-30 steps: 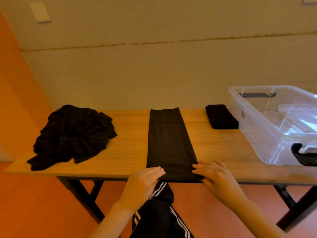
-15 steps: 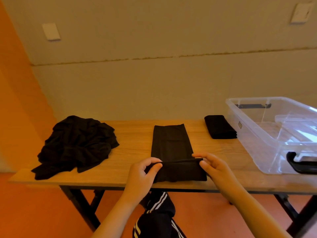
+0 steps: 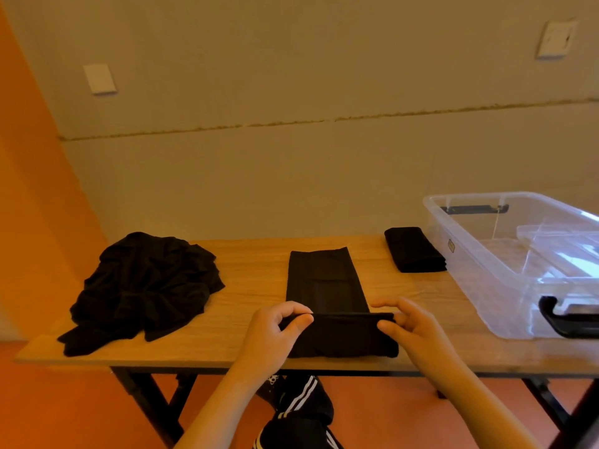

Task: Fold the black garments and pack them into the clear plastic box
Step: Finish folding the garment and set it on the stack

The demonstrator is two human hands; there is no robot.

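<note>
Low in the frame's middle, the left hand point(image 3: 275, 332) and right hand point(image 3: 418, 332) each pinch the folded edge of the black garment point(image 3: 327, 286) on the worktop point(image 3: 252, 280).

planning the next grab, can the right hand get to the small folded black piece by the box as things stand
Probably yes. The folded black piece lies bare on the table, with open wood between it and the right hand. That hand is pinching the long garment, so it must let go first.
</note>
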